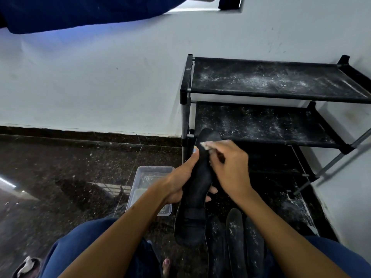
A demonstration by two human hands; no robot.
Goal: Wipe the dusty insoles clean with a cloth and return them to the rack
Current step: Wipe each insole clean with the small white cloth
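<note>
My left hand (181,181) grips a long black insole (197,189) around its middle, holding it upright in front of me. My right hand (230,167) pinches a small pale cloth (206,145) and presses it on the insole's upper end, where white dust still shows. Two or three more dusty black insoles (235,237) lie on the floor between my knees. The black shoe rack (277,97) stands against the wall just behind my hands, its fabric shelves speckled with white dust.
A clear plastic tub (149,177) sits on the dark speckled floor to the left of my left hand. A white wall rises behind and to the right of the rack. My blue-trousered knees frame the bottom of the view, with a toe showing between them.
</note>
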